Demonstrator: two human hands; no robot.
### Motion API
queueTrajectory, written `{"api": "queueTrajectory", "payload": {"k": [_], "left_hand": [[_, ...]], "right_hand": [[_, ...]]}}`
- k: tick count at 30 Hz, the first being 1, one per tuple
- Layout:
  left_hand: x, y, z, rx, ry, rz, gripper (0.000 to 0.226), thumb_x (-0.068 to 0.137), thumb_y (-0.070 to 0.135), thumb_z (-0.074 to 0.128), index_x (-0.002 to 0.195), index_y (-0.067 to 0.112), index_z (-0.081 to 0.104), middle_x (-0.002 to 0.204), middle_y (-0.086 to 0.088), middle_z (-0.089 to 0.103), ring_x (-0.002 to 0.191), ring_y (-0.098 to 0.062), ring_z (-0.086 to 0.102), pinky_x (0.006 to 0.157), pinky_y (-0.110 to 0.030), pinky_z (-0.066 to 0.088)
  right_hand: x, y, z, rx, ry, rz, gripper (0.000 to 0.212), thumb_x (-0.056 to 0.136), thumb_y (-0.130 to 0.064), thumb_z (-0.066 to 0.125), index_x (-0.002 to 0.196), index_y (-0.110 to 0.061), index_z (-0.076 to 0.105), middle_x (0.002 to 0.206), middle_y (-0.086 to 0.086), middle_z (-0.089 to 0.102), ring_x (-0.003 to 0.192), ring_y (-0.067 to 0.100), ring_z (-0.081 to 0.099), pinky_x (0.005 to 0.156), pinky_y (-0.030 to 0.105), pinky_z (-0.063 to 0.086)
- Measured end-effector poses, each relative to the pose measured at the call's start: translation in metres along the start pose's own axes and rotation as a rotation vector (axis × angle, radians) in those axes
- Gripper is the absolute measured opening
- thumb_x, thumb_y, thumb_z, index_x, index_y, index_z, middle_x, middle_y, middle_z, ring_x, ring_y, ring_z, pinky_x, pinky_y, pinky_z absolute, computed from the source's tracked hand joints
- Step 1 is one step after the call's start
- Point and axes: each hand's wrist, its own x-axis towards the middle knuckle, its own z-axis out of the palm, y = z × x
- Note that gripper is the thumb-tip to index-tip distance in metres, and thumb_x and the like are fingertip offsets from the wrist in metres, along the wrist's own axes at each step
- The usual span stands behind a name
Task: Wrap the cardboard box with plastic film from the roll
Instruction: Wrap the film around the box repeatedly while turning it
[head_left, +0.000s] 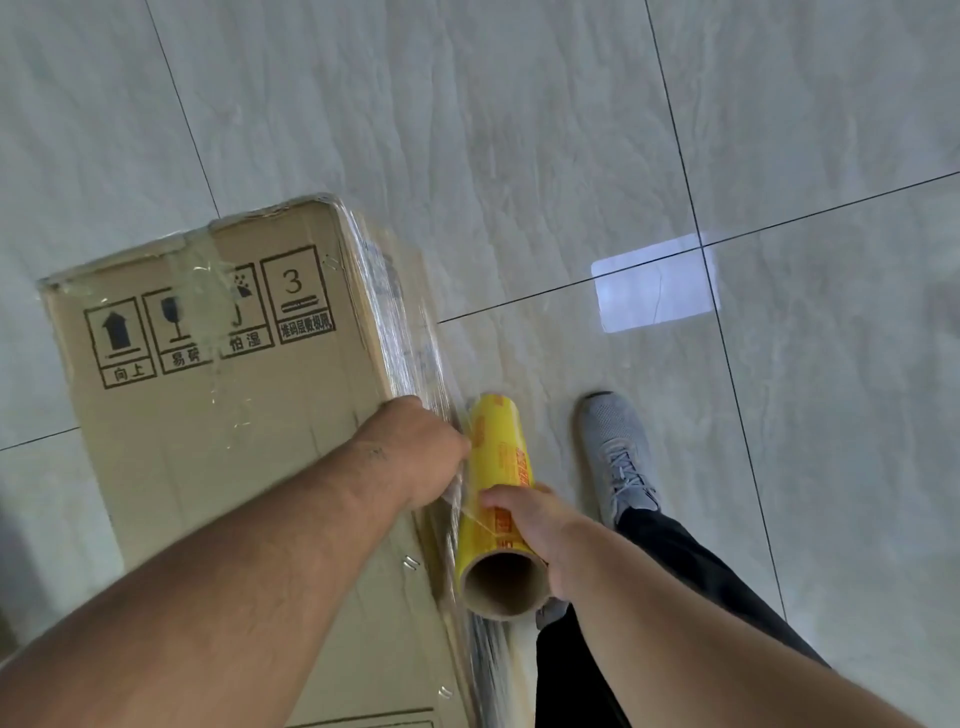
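Two hands work film off a roll at a box edge.
The left hand (415, 449) curls over the box (228, 395) edge, gripping film (410, 332); the right hand (540, 525) wraps the one yellow roll (496, 478) just beside it, on a tiled floor (519, 130). One shoe (615, 447) stands near.

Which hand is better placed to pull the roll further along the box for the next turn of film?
The right hand: it already grips the yellow roll beside the cardboard box. The left hand is busy at the box edge.
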Motion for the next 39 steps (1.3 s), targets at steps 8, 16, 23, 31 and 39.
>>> {"api": "queueTrajectory", "payload": {"k": [8, 16, 23, 31, 39], "left_hand": [[0.0, 0.021, 0.0, 0.163, -0.077, -0.017, 0.027, 0.092, 0.022, 0.055, 0.117, 0.026, 0.065, 0.116, 0.005, 0.069, 0.113, -0.021, 0.061, 0.107, -0.043, 0.029], [-0.004, 0.022, 0.019, 0.131, 0.038, -0.014, 0.03, 0.091, 0.022, 0.051, 0.119, 0.025, 0.063, 0.122, 0.003, 0.064, 0.119, -0.022, 0.058, 0.112, -0.045, 0.032], [-0.009, 0.041, 0.055, -0.082, 0.1, 0.09, 0.033, 0.094, 0.025, 0.051, 0.123, 0.027, 0.066, 0.122, 0.002, 0.067, 0.116, -0.027, 0.063, 0.1, -0.04, 0.049], [-0.018, 0.052, 0.034, -0.092, 0.109, 0.016, 0.033, 0.09, 0.017, 0.056, 0.116, 0.033, 0.068, 0.116, 0.008, 0.067, 0.109, -0.022, 0.063, 0.094, -0.034, 0.046], [-0.004, 0.062, 0.056, -0.092, 0.14, 0.028, 0.032, 0.085, 0.019, 0.053, 0.111, 0.029, 0.068, 0.11, 0.012, 0.067, 0.11, -0.021, 0.062, 0.102, -0.039, 0.041]], "right_hand": [[-0.005, 0.0, 0.008, -0.355, 0.015, 0.02, 0.104, 0.05, -0.072, 0.076, 0.134, -0.013, 0.059, 0.115, 0.016, 0.071, 0.095, 0.033, 0.074, 0.095, 0.046, 0.059], [-0.005, 0.042, -0.003, 0.262, -0.063, 0.125, 0.061, 0.085, -0.057, 0.075, 0.126, -0.015, 0.056, 0.101, 0.021, 0.079, 0.092, 0.038, 0.078, 0.093, 0.063, 0.057], [-0.001, 0.052, 0.011, 0.289, -0.029, 0.04, 0.058, 0.082, -0.051, 0.078, 0.127, -0.018, 0.063, 0.098, 0.018, 0.08, 0.084, 0.035, 0.079, 0.074, 0.05, 0.065], [-0.007, 0.036, 0.003, -0.006, 0.072, -0.082, 0.105, 0.042, -0.06, 0.076, 0.136, -0.02, 0.055, 0.111, 0.016, 0.073, 0.091, 0.034, 0.077, 0.091, 0.051, 0.062], [0.001, 0.07, -0.008, -0.22, 0.178, -0.152, 0.096, 0.059, -0.061, 0.07, 0.143, -0.021, 0.048, 0.121, 0.013, 0.066, 0.104, 0.031, 0.068, 0.095, 0.04, 0.056]]}}
